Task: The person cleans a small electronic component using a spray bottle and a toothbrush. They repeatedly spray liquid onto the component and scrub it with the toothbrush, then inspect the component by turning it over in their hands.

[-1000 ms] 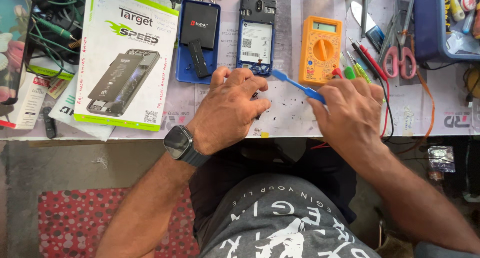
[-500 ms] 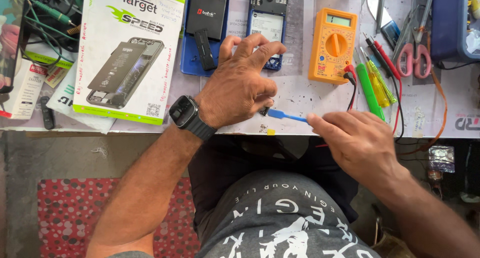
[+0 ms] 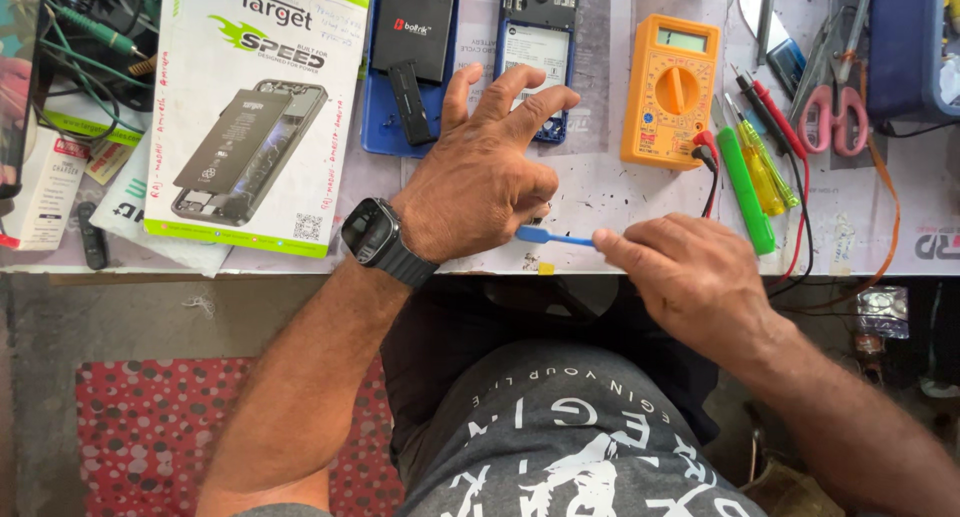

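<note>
My left hand point(image 3: 485, 177), with a black watch on the wrist, hovers with fingers spread just below an opened blue phone point(image 3: 537, 47) whose back is off. My right hand point(image 3: 690, 277) grips a thin blue plastic pry tool point(image 3: 552, 238) near the bench's front edge, its flat tip pointing left toward my left hand. A blue back cover point(image 3: 410, 62) with a black battery and a small black strip on it lies left of the phone.
An orange multimeter point(image 3: 668, 92) with red and black leads sits right of the phone. Green and yellow screwdrivers point(image 3: 748, 177), pink-handled scissors point(image 3: 828, 97) and a blue box point(image 3: 910, 47) lie at the right. A white battery carton point(image 3: 255, 112) and tangled cables point(image 3: 80, 37) are at the left.
My left hand slid off the phone toward the bench edge and spread its fingers. My right hand drew the blue pry tool back toward me and lower.
</note>
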